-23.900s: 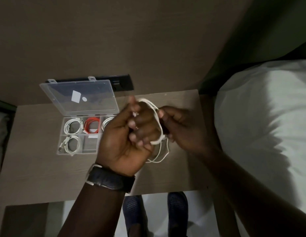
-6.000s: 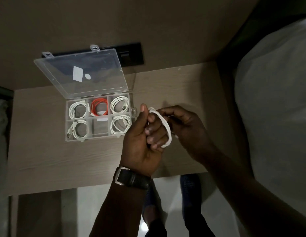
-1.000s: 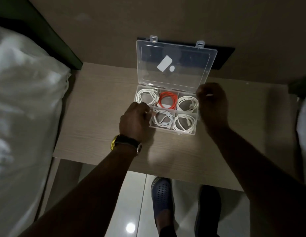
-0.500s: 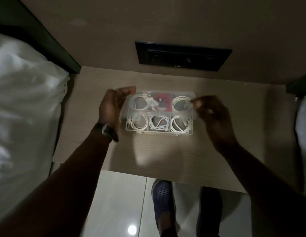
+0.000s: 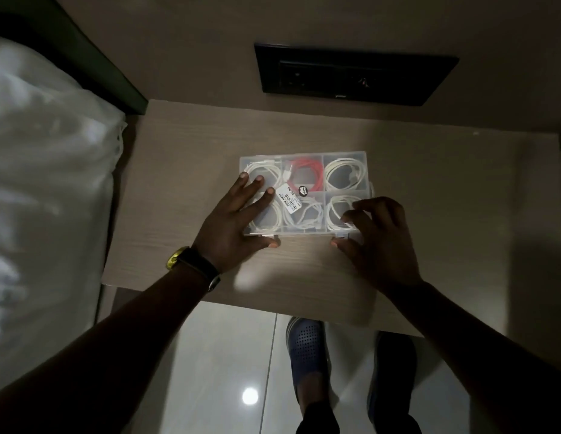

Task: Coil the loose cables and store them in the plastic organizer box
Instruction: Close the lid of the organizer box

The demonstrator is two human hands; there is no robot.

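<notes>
The clear plastic organizer box lies on the wooden table with its lid down. Through the lid I see a coiled red cable in the back middle compartment and coiled white cables in the others. My left hand lies spread on the left part of the lid, thumb against the front edge by the left latch. My right hand is curled at the front right corner, fingertips on the lid and thumb beside the right latch. A price sticker is on the lid.
A black switch panel is set in the wall behind the table. White bedding lies close on the left. Beyond the table's near edge are my shoes on a shiny tiled floor.
The lid stood open a second ago and has been folded down. Both hands have shifted from the box's sides to its lid and front edge.
</notes>
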